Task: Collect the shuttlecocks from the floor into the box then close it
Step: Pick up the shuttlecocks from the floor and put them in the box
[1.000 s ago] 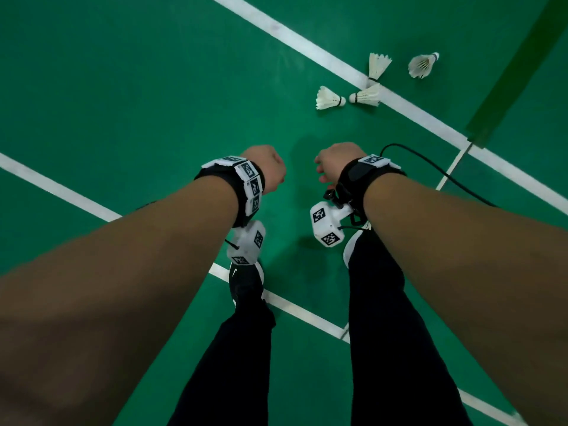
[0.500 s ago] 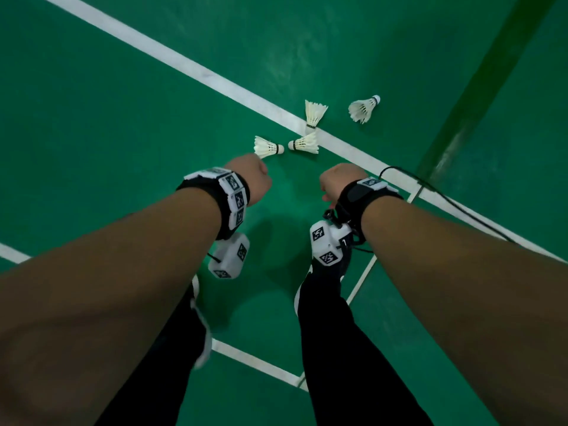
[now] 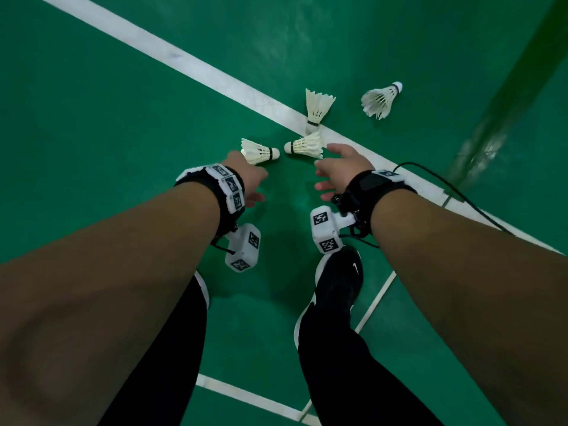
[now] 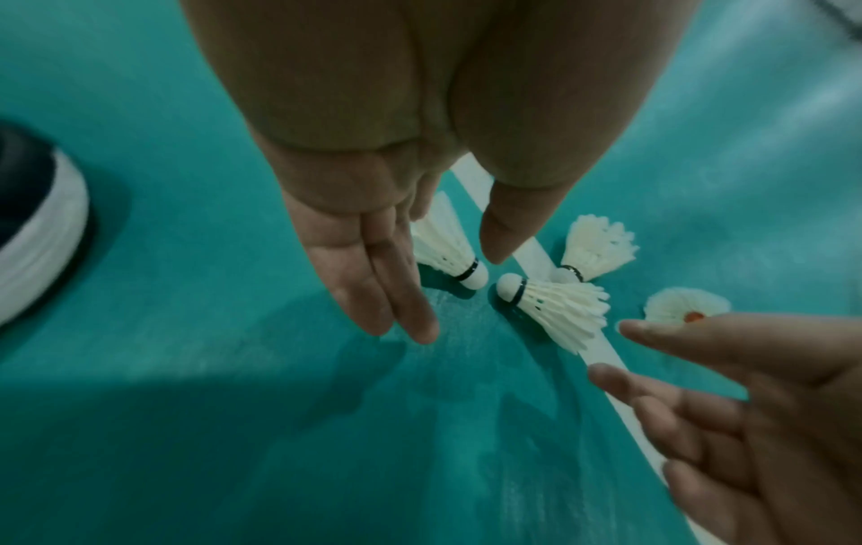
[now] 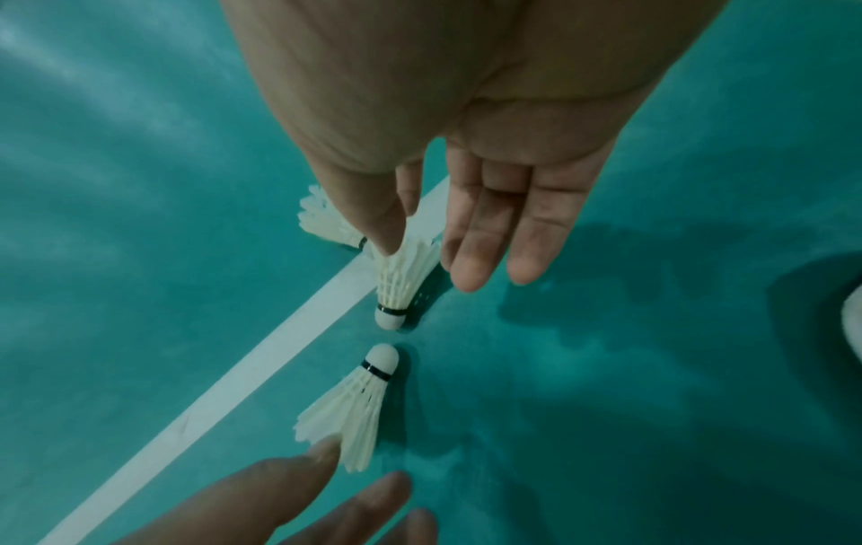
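Green floor (image 3: 92, 103), left fingers (image 3: 256, 196) half-hidden

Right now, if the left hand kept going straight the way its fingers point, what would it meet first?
Most likely the nearest shuttlecock: the left hand is open above its feather skirt, thumb and fingers to either side, cork pointing away. Height above it is unclear; slightly lower, the fingertips meet the green floor beside it instead.

Feathers, cork-like tips and a sheened court floor

The shuttlecocks (image 3: 259, 151) have matt white feather skirts and smooth pale rounded tips banded with dark tape. The green floor (image 3: 92, 103) looks smooth with a soft sheen, its painted white line (image 3: 215, 78) scuffed and dull. Wrist straps (image 3: 365, 186) look like black cloth; the marker blocks (image 3: 325, 229) are smooth white plastic. The near shoe (image 3: 341, 278) is matt black.
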`<state>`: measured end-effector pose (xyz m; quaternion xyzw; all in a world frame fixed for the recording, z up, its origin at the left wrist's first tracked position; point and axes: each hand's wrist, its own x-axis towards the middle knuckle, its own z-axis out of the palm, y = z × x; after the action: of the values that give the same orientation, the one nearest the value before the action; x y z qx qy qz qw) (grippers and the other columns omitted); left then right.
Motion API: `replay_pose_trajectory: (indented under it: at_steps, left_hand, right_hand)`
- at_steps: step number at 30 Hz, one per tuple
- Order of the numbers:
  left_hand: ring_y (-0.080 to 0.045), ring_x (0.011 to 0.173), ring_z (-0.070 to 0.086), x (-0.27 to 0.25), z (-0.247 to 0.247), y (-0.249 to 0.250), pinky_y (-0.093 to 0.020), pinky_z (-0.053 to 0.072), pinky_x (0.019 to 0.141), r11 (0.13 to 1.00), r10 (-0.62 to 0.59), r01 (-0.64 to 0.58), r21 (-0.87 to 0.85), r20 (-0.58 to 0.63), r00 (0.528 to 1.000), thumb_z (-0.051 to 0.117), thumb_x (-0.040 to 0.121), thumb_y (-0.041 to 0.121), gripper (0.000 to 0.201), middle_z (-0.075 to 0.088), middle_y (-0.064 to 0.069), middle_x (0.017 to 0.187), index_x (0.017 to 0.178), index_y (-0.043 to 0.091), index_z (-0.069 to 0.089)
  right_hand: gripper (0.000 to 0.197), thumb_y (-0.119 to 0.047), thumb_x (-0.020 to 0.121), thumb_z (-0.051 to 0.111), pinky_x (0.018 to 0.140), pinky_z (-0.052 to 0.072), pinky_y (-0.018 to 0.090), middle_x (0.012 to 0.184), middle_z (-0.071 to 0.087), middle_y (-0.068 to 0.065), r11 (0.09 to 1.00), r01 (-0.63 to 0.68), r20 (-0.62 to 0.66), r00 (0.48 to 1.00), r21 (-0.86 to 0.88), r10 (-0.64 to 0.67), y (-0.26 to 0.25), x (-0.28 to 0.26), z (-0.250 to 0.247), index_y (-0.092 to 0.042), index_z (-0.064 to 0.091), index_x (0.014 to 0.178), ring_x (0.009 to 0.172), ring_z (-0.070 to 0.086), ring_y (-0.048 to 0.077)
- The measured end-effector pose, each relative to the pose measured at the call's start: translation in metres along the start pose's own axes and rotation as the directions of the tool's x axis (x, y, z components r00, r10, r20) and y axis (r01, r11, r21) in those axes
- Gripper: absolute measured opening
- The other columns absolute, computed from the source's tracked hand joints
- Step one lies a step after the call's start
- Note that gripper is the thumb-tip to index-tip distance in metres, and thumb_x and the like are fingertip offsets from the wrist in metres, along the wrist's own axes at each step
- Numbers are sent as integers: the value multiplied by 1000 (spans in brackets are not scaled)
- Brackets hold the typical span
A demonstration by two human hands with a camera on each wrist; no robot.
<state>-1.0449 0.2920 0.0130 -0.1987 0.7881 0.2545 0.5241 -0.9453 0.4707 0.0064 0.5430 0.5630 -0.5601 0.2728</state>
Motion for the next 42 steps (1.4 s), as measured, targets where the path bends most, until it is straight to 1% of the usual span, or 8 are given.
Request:
replay_pose_trajectory:
  at_steps: [3, 8, 14, 18, 26, 35, 39, 42]
  left_hand:
    - [-31, 97, 78, 15, -5, -12, -52, 62, 93, 993, 52, -44, -107, 74, 996, 67, 100, 16, 55, 67, -14, 120, 149, 22, 45]
    - [-19, 101, 66, 26, -16, -16, -28, 50, 90, 952, 235, -226, 206, -23, 972, 81, 87, 40, 45, 68, 3, 120, 127, 22, 71]
    - [-19, 116, 63, 25, -8, -2, -31, 52, 96, 854, 408, -373, 363, -22, 913, 88, 79, 35, 67, 59, 4, 141, 141, 29, 62]
    - [-15, 96, 62, 25, -2, 2, -21, 53, 72, 811, 460, -434, 392, 29, 887, 90, 78, 31, 67, 53, 5, 135, 137, 29, 60]
    - [-25, 92, 54, 27, 3, -9, -34, 41, 72, 846, 341, -287, 448, -41, 939, 85, 83, 22, 71, 57, -12, 127, 137, 9, 42]
    - [-10, 72, 61, 17, -1, 2, -26, 49, 57, 760, 470, -479, 439, 138, 872, 81, 83, 13, 88, 68, -2, 109, 156, 30, 34]
    - [-12, 70, 65, 11, -1, 5, -23, 46, 53, 774, 477, -507, 379, 178, 861, 82, 83, 9, 110, 60, 1, 113, 162, 45, 15]
    - [-10, 72, 64, 13, 5, 3, -22, 46, 54, 777, 489, -514, 363, 166, 856, 83, 82, 10, 95, 65, -1, 111, 154, 42, 30]
  right_hand:
    - [44, -31, 99, 68, 87, 66, 50, 115, 71, 5, 997, -25, -21, 999, 77, 27, 2, 10, 25, -31, 58, 142, 77, 79, 22]
    - [18, -35, 102, 66, 83, 66, 53, 102, 68, -7, 999, 10, -55, 998, 39, -7, 2, 12, 47, -31, 65, 120, 81, 78, 20]
    - [20, -36, 104, 62, 74, 67, 45, 103, 74, 1, 998, 48, -68, 996, -30, -50, -1, 11, 48, -20, 70, 112, 70, 75, 14]
    - [22, -38, 106, 60, 64, 63, 37, 97, 77, 8, 1000, 8, -10, 1000, -8, -8, -4, 8, 53, -19, 70, 101, 69, 73, 18]
    - [22, -42, 107, 52, 61, 63, 34, 95, 74, -1, 992, 113, -210, 972, 49, -100, -5, 2, 42, -27, 66, 103, 64, 71, 13]
    - [17, -50, 98, 66, 89, 59, 38, 104, 77, -6, 959, 212, 67, 977, -189, -202, -20, -11, 43, -38, 77, 98, 94, 71, 17]
    - [17, -47, 94, 75, 76, 48, 20, 93, 72, -23, 971, 207, 97, 976, -119, -196, -19, -17, 40, -34, 81, 103, 92, 64, -4]
    - [17, -48, 93, 74, 74, 46, 25, 96, 73, -22, 979, 190, 91, 979, -76, -183, -20, -18, 38, -35, 80, 102, 91, 64, -4]
